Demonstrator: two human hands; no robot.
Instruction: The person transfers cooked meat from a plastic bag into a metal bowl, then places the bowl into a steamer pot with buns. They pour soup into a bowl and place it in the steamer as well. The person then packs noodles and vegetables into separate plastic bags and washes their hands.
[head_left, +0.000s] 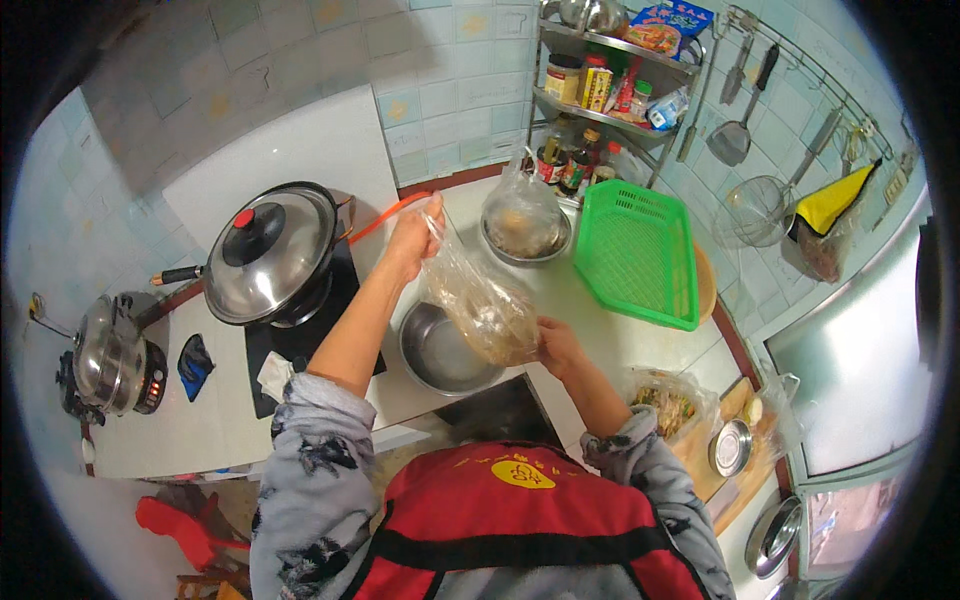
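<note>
A clear plastic bag (488, 310) with pale brownish contents hangs slanted between my hands. My left hand (412, 242) is closed round its gathered upper end. Against the bag's lower right end, my right hand (560, 348) has its fingers curled on the plastic. An orange-red strip (385, 214) runs beside my left hand; whether it is joined to the bag I cannot tell. Partly beneath the bag stands a round metal bowl (425, 350), its visible inside bare grey. Behind it, another metal bowl (527, 258) holds a knotted clear bag (522, 212).
A lidded wok (275, 270) sits on the black cooktop (262, 385) at left, near an electric pot (112, 365). To the right are a green basket (640, 255) and a cutting board (705, 470). A corner rack (610, 110) holds jars and bottles; utensils hang beside it.
</note>
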